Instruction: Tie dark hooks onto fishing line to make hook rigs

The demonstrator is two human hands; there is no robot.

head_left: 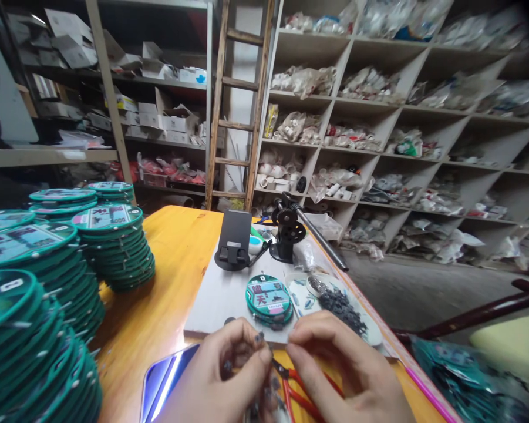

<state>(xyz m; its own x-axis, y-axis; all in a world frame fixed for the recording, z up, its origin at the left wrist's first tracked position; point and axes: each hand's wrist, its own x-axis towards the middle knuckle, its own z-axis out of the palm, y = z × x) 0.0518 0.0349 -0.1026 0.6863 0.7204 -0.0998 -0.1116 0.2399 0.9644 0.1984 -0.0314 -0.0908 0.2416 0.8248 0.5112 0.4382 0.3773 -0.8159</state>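
My left hand [242, 373] is closed, with several small dark grey pieces [259, 338] at its fingertips and more of them showing in and below the palm. Just to the right, my right hand [347, 370] has its thumb and index finger drawn together in a pinch; whatever lies between them is too small to make out. Red-handled cutters [303, 402] lie beneath the hands, partly covered by them. Beyond the fingertips, a short stack of round green line spools [269, 299] rests on a pale board [206, 299].
Tall stacks of green spools [114, 247] fill the table's left side. A phone [167, 382] lies by my left wrist. The board holds a black stand [234, 238], a geared winder [287, 229] and a white tray [372, 329] of dark small parts [341, 308]. Shelves stand behind.
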